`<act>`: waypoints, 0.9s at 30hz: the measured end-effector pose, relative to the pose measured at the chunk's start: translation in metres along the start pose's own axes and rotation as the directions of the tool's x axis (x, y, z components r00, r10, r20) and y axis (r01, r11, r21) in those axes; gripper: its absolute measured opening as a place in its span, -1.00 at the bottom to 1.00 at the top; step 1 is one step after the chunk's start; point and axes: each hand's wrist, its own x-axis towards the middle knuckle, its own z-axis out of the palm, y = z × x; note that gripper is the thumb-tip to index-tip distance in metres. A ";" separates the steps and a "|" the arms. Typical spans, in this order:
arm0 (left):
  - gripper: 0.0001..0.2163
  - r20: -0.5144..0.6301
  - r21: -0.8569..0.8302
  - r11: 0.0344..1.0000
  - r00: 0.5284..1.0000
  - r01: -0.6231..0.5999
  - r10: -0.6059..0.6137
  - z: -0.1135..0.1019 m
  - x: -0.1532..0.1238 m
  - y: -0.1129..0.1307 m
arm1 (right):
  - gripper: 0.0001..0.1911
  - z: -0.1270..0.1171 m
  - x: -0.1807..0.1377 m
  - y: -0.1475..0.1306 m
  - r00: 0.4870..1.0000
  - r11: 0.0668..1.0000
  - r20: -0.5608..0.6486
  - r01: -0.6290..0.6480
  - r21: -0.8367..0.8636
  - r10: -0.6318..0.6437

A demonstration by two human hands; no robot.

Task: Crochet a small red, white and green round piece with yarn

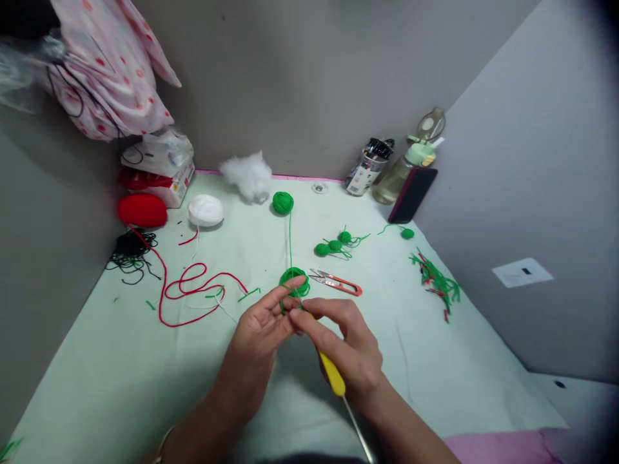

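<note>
My right hand (345,345) is closed around a crochet hook with a yellow grip (333,374); its metal shaft points down toward me and its working tip is hidden by my fingers. Against it, my left hand (261,328) pinches green yarn (291,293), the index finger raised with the strand over it. Whatever stitches lie between the fingertips are too small to make out. Just beyond the hands rests a loose green coil (302,287), and a strand runs from there to a green yarn ball (283,203). Orange-handled thread snips (338,282) lie right of the coil.
Small green crocheted balls (335,246) and yarn scraps (438,280) lie to the right. Leftward are a red yarn ball (142,210), white yarn ball (206,211), black yarn (133,245) and loose red yarn (164,303). Stuffing (249,175), a pen can (367,169), bottle (399,174) and phone (412,195) stand behind.
</note>
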 end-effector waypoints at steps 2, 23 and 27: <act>-0.61 0.034 -0.043 0.997 0.997 0.070 -0.069 -0.002 0.002 0.002 | -0.63 -0.003 0.000 0.003 0.999 0.999 -0.031 -0.029 0.038 0.030; -0.43 0.084 0.042 0.998 0.995 0.048 -0.051 0.000 0.000 0.007 | -0.86 0.002 0.006 0.013 0.897 0.688 0.043 -0.367 0.626 0.439; -0.50 0.170 0.023 0.996 0.981 0.091 -0.094 -0.005 0.000 0.010 | -0.83 -0.003 0.012 0.012 0.826 0.548 0.096 -0.451 0.705 0.556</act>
